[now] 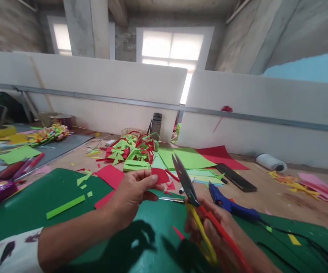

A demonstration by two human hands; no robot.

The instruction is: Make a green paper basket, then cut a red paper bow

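Observation:
My left hand (132, 191) is closed in a pinch on a small red paper piece (160, 175), held up over the green cutting mat (38, 204). My right hand (217, 231) grips scissors (190, 193) with red and yellow handles; their blades point up and away, closed or nearly so, just right of the red piece. A blue glue gun (232, 206) lies on the mat beyond my right hand. A small craft knife (171, 199) lies between my hands.
A heap of green and red paper shapes (129, 149) sits mid-table, with green and red sheets (192, 157) to its right. A black ruler (236, 176), a water bottle (156, 123), a white roll (270, 162), pens (24, 167) and white partition boards (95, 91) surround them.

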